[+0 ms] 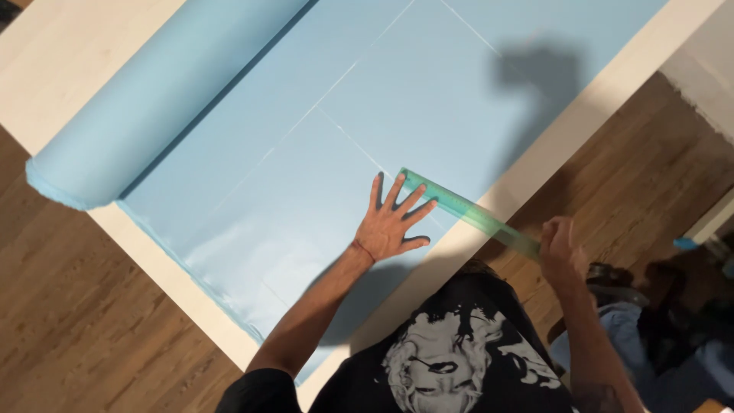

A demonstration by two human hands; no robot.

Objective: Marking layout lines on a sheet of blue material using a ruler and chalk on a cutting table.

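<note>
While the right hand closes its fingers around the near end of a long translucent green ruler just past the table's near edge, the left hand lies flat and spread on the light blue fabric, fingertips touching the ruler's far end and gripping nothing. The fabric covers the pale wooden table and bears thin chalk lines; farther off, at the table's far side, lies its rolled-up bolt.
</note>
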